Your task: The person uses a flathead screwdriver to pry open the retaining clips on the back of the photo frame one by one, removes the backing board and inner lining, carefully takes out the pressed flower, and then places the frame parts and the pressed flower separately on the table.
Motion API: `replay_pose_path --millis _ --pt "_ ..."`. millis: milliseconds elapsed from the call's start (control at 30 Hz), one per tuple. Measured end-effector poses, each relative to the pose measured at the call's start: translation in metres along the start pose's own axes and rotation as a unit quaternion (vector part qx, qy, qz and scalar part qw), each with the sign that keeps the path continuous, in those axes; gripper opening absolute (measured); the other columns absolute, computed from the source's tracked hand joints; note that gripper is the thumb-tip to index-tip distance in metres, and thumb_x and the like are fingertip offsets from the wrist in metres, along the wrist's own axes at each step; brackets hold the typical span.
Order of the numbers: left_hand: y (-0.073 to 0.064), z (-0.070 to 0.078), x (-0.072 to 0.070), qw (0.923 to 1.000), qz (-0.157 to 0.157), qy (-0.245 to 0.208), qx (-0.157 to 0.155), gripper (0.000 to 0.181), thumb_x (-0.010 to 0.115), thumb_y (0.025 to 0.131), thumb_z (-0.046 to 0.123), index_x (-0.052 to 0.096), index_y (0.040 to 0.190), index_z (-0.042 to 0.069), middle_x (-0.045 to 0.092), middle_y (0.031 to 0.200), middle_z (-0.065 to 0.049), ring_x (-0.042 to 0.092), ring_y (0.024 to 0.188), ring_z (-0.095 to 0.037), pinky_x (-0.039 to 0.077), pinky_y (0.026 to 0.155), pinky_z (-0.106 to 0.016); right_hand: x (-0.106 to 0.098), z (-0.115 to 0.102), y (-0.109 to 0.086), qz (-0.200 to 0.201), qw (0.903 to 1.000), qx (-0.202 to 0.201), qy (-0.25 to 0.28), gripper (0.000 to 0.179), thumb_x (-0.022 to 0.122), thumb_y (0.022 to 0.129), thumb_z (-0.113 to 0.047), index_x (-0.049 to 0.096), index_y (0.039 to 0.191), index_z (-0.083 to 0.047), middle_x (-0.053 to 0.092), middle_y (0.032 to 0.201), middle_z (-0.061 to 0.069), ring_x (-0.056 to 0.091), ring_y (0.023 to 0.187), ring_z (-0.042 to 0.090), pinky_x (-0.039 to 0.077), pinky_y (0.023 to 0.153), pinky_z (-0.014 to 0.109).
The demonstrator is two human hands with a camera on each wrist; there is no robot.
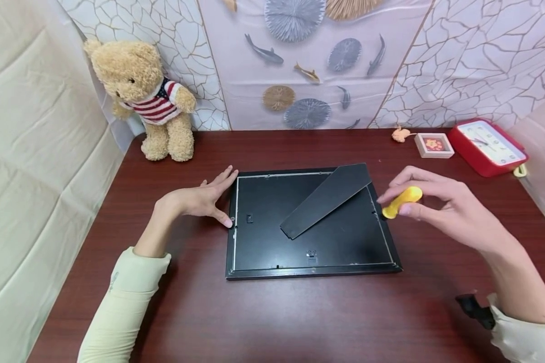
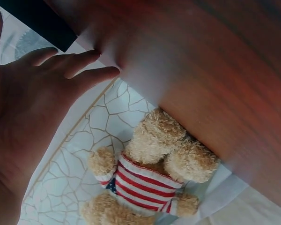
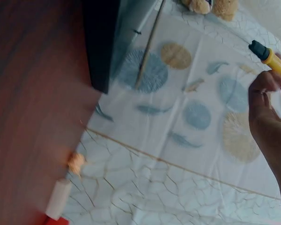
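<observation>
Right hand [image 1: 454,212] pinches a yellow-handled screwdriver [image 1: 401,201], handle slanting near-left to the right edge of the black picture frame [image 1: 340,242], which lies mid-table, long axis left–right; left hand [image 1: 200,199], fingers extended, touches its left edge.

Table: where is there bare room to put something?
Bare: the table in front of the picture frame, and behind it, between teddy bear and orange ornament. Crowded: back right, with small box and red clock; the frame's sides, with left hand and right hand.
</observation>
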State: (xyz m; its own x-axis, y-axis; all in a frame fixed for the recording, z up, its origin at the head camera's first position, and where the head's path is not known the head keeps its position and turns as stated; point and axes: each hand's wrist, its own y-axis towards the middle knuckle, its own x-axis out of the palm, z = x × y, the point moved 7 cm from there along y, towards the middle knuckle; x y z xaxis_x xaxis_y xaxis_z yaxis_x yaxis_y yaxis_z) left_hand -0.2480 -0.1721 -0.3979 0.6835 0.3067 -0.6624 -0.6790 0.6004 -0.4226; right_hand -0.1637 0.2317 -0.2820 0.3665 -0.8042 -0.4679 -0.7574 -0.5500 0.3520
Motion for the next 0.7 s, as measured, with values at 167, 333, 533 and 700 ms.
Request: replay_pose_path --millis 167,333,533,700 --pt "0.003 0.006 0.001 0.9996 -0.005 0.027 -0.011 0.127 0.088 0.095 0.028 -0.008 0.173 -0.003 -0.019 0.181 -0.025 -0.011 0.17 -0.043 -0.005 0.133 -0.069 0.006 0.017 0.006 0.057 0.9931 0.06 0.083 0.036 0.072 0.089 0.026 0.076 0.122 0.012 0.074 0.111 0.016 0.072 0.075 0.022 0.06 0.069 0.026" --pt "0.01 0.005 0.001 0.9995 -0.014 0.027 -0.006 0.124 0.085 0.098 0.026 -0.01 0.172 -0.006 -0.019 0.18 -0.028 -0.01 0.17 -0.043 -0.006 0.133 -0.069 0.016 0.033 0.01 0.066 0.991 0.111 0.037 0.033 0.076 0.095 0.014 0.077 0.126 0.004 0.08 0.101 0.017 0.073 0.074 0.025 0.057 0.069 0.028" --pt "0.015 0.003 -0.001 0.9995 -0.019 0.025 -0.008 0.122 0.084 0.099 0.024 -0.01 0.172 -0.005 -0.02 0.18 -0.027 -0.01 0.17 -0.044 -0.004 0.134 -0.068 0.026 0.047 0.014 0.063 0.9859 0.153 0.027 0.026 0.074 0.103 0.0 0.075 0.129 0.001 0.084 0.098 0.011 0.075 0.075 0.027 0.058 0.073 0.029" --pt "0.015 0.004 0.0 0.9995 -0.024 0.019 -0.008 0.12 0.081 0.1 0.023 -0.011 0.172 -0.004 -0.026 0.179 -0.025 -0.011 0.169 -0.046 -0.004 0.134 -0.067 0.031 0.057 0.019 0.08 0.9797 0.156 0.097 0.029 0.072 0.103 0.002 0.072 0.132 0.007 0.084 0.103 0.012 0.077 0.078 0.028 0.061 0.078 0.026"
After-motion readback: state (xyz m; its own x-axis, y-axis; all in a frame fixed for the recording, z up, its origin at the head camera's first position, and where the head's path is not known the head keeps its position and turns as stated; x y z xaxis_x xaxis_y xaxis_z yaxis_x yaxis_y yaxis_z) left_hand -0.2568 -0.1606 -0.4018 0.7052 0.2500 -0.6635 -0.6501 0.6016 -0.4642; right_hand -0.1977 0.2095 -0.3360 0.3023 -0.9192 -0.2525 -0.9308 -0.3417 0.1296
